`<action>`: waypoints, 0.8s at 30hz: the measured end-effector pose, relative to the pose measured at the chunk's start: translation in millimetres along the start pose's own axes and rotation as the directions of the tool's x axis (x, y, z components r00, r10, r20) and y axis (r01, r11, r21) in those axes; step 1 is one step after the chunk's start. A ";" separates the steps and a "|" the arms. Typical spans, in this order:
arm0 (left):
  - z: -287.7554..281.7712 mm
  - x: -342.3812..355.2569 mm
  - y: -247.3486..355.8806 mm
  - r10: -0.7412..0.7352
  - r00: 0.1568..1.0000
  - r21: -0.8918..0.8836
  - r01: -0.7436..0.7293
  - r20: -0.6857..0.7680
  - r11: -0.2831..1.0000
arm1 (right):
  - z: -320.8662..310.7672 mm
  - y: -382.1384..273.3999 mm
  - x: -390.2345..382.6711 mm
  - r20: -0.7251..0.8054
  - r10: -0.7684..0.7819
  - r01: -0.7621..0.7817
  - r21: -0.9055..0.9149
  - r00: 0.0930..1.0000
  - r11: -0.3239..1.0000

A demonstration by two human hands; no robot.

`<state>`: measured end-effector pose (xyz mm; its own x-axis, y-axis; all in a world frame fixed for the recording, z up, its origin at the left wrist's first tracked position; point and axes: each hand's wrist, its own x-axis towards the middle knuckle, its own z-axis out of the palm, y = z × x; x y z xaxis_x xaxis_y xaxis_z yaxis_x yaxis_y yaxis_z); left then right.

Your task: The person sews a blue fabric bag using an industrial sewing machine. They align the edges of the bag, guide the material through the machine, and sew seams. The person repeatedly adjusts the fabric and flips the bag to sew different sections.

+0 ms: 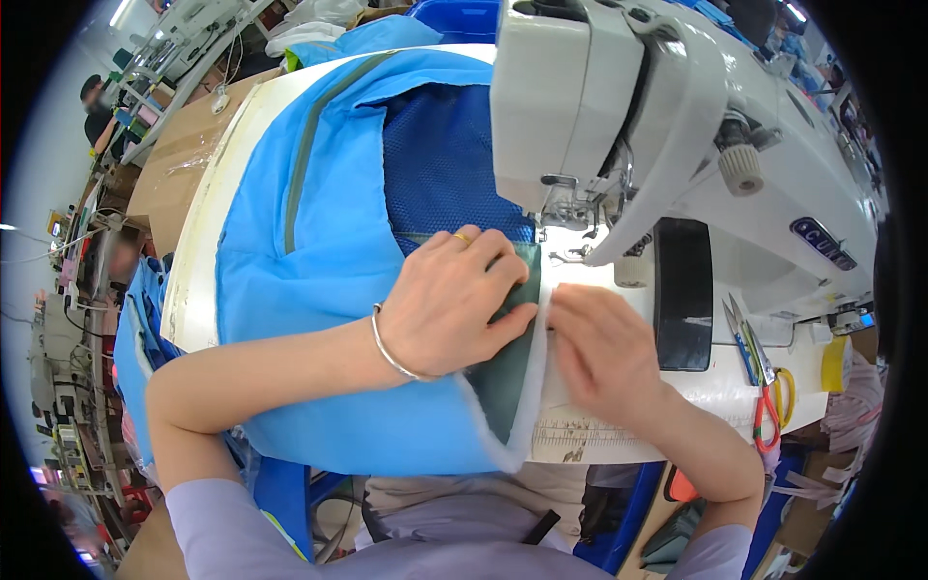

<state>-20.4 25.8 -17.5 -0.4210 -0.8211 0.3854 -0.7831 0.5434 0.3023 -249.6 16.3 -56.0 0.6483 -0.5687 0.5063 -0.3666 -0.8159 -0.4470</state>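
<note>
Bent fingers of the left hand (454,304) rested tips-down over a green panel (495,396), the thumb stretched toward its white edge (532,377); whether they gripped a fold could not be told. Fingers of the right hand (604,348) were drawn together at that same edge; whether they pinched it could not be seen. A ring (467,238) and a bangle (391,350) circled the left hand's finger and wrist.

Both hands worked just in front of the sewing machine (541,106). The green panel belonged to a light blue cloth (367,425), which spread across the table (633,440) to the machine's left and front. A dark blue mesh (440,145) lay beside the machine's head, and a green strip (304,145) ran farther left of it.

To the machine's right front sat scissors (759,362) with their blades pointing away from the wearer, near a yellow roll (836,362). A blue bin (459,19) stood behind the machine, and well off to its left a co-worker (100,121) in dark clothing appeared beyond a cardboard sheet (184,164).
</note>
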 end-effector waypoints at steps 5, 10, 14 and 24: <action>10.4 -4.4 -17.9 0.026 1.000 -0.023 -0.026 -0.009 0.999 | -3.1 -4.3 13.5 0.046 0.003 0.004 -0.152 0.999 0.988; 7.6 -5.0 -23.7 0.059 0.998 -0.086 -0.057 0.020 0.995 | -1.7 1.7 8.4 0.027 0.014 -0.011 -0.126 1.000 0.992; 7.7 -1.2 -23.6 0.146 0.989 -0.109 -0.145 0.003 0.984 | -2.2 3.3 7.5 0.047 -0.013 0.019 -0.129 0.999 0.991; 1.8 6.0 -44.0 0.157 0.988 -0.314 -0.146 0.009 0.938 | -5.9 -2.6 11.7 0.198 -0.071 0.081 -0.042 0.978 0.996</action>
<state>10.6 -3.4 -30.0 -0.5426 -0.7275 0.4200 -0.5298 0.6844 0.5009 -245.0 11.2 -44.6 0.7919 -0.4772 0.3810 -0.3407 -0.8631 -0.3729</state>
